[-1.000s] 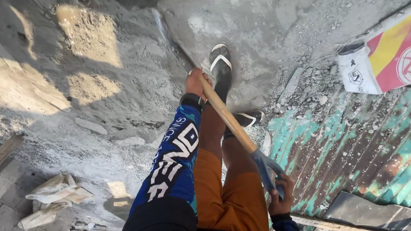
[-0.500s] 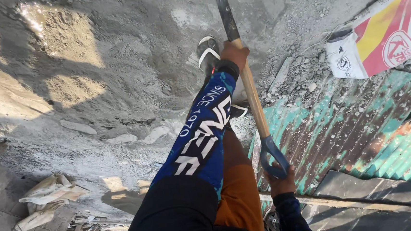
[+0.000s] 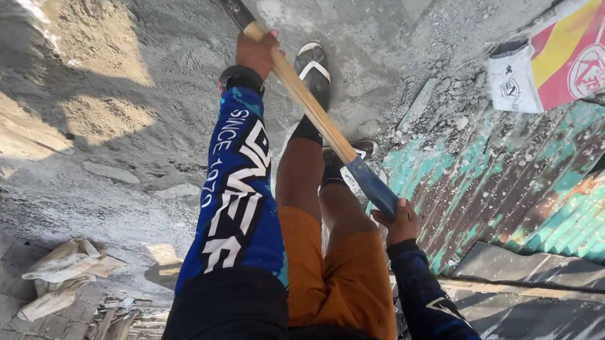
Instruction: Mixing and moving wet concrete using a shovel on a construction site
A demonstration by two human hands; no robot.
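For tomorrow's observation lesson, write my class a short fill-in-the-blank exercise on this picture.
1. Both hands grip a long wooden ____ of a tool.
2. The left hand holds it farther from the body than the ____ hand.
3. The shorts are ____ in colour.
4. The metal sheet at right is ____, with peeling green paint.

Missing words: handle; right; orange; corrugated
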